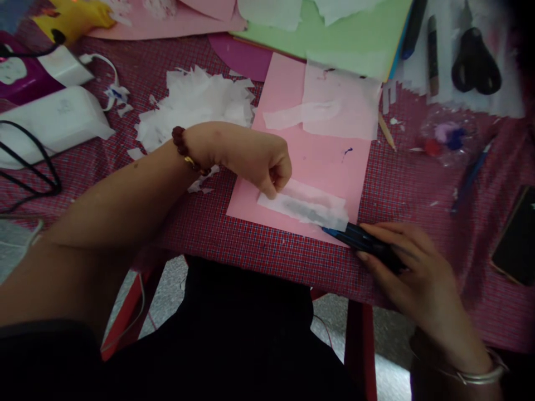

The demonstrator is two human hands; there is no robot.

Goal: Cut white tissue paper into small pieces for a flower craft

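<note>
My left hand (267, 164) is closed, thumb and fingertips pinching the left end of a thin white paper strip (309, 207). That strip lies on a pink sheet (321, 167) near the table's front edge, and a greyish shape shows through its middle. In my right hand (418, 273) is a dark tool (365, 242) with a narrow blue tip, gripped between thumb and fingers. Its front end meets the strip's right end, and the blue tip points left along the strip's lower edge. The kind of tool is not clear.
A heap of cut white paper (196, 100) lies left of the pink sheet. Translucent paper (338, 103) covers the sheet's upper part. Black-handled scissors (474, 64), a marker (433, 55), a small pencil (387, 132) and a phone (516, 239) lie rightward. A white power strip (54, 122) is left.
</note>
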